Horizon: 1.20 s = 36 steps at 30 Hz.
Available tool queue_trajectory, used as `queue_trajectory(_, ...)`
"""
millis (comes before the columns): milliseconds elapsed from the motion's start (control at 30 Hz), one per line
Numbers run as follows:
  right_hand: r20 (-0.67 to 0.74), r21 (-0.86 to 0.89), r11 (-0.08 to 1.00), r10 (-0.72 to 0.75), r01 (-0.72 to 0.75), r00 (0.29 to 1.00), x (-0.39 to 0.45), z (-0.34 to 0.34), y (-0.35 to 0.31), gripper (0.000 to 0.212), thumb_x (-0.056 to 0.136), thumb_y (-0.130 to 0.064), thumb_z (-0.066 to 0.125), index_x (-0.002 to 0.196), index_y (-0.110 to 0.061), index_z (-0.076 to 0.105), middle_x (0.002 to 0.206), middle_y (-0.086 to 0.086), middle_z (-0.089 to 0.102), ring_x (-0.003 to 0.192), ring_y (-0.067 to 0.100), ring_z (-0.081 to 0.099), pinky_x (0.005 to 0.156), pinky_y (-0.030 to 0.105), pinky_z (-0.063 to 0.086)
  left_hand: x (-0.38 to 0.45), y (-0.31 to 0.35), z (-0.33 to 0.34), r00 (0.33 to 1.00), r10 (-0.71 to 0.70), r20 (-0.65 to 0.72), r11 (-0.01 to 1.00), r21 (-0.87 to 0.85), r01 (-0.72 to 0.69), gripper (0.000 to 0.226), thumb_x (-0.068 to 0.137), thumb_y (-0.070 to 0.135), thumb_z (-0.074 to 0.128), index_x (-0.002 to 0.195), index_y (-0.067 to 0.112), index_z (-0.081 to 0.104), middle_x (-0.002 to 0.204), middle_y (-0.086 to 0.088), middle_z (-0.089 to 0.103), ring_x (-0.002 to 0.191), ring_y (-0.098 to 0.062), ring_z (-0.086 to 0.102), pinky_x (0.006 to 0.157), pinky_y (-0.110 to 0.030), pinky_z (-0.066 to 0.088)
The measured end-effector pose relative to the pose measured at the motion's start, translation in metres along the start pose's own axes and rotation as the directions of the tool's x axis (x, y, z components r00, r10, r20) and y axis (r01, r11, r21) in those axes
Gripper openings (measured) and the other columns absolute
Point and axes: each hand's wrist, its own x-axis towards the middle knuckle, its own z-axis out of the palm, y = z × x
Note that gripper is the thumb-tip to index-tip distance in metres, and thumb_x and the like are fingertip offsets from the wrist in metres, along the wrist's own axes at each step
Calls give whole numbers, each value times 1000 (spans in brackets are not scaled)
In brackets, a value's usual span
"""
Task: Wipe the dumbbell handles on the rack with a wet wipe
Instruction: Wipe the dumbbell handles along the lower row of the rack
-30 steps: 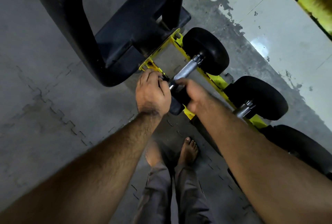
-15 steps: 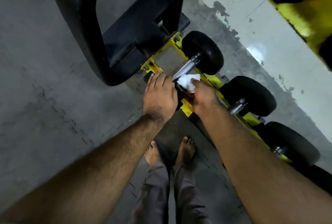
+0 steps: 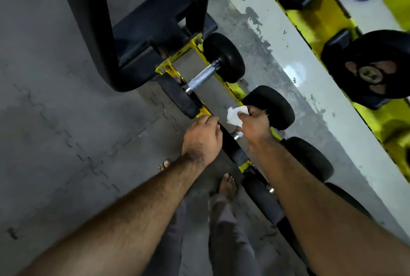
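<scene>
Black-ended dumbbells lie in a row on a low yellow rack. The first dumbbell's bare steel handle shows at the upper middle. My right hand pinches a crumpled white wipe and lies over the handle of the second dumbbell, hiding most of it; only a steel stub shows under the hand. My left hand rests with curled fingers on the near black end of that second dumbbell.
A black machine frame stands at the rack's far-left end. More dumbbells continue down the rack to the right. A second yellow rack with a large dumbbell is at the upper right. My bare feet stand on grey mat tiles.
Both hands have moved from the first dumbbell to the second one along the rack. The first handle is now uncovered, and the wipe travelled with my right hand.
</scene>
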Motion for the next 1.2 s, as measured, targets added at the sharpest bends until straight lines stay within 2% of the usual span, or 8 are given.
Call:
queue_trajectory(133,86,-115,982,-138,147,987,9,-13,12,27,95,6,48,97,-10,69,78,-8,66,57,-9,62,57,13,48,-2,13,28,997,-77,-1,996,-41,76,41,94,29,40,119,7,64,122,-10,62,109,-30,59,90,-39,50)
queue_trajectory(267,188,-206,942,-226,263,956,19,-27,24,33,91,-1,50,92,-27,71,92,-7,73,89,9,71,86,32,58,-4,23,52,975,-214,-56,976,-59,211,34,94,28,41,110,8,63,111,-12,63,101,-35,59,83,-40,49)
queue_trajectory(400,282,-339,828,-364,447,888,20,-43,29,26,92,-2,53,102,-16,73,100,-5,73,88,2,64,76,-1,41,-8,33,68,944,-301,-135,951,-115,287,41,92,29,35,112,6,61,111,-14,62,102,-35,58,83,-41,50)
queue_trajectory(500,358,-419,706,-449,570,819,26,-52,38,27,92,-6,55,108,-17,73,109,-6,73,99,5,64,84,3,40,-6,38,79,925,-342,-166,935,-156,318,46,93,32,33,117,1,59,115,-16,60,109,-35,55,91,-43,49)
queue_trajectory(700,603,-527,243,-569,814,560,45,-56,61,39,80,-12,50,111,-12,73,109,9,73,102,30,68,91,36,52,-4,40,97,890,-349,-295,935,-180,306,48,91,28,38,122,-3,59,119,-19,61,114,-36,53,101,-41,43)
queue_trajectory(900,787,-526,-179,-473,831,397,53,-73,107,53,92,-22,44,142,-5,52,144,13,54,140,28,44,119,46,28,-3,36,106,881,-337,-331,940,-173,295,43,93,24,42,122,-1,60,121,-17,62,114,-33,54,101,-40,43)
queue_trajectory(1100,672,-682,-129,-497,719,548,57,-72,90,59,79,-18,51,135,0,54,136,20,56,134,36,46,118,47,28,-3,38,103,883,-323,-341,946,-149,289,45,90,27,38,117,-1,61,116,-15,62,110,-32,55,98,-39,43)
queue_trajectory(1200,834,-474,-214,-419,854,359,51,-66,97,53,85,-21,48,134,-3,58,133,16,61,129,32,53,116,45,32,-2,39,101,887,-318,-334,947,-147,285,45,90,27,38,116,-1,61,116,-17,62,110,-33,54,99,-40,43)
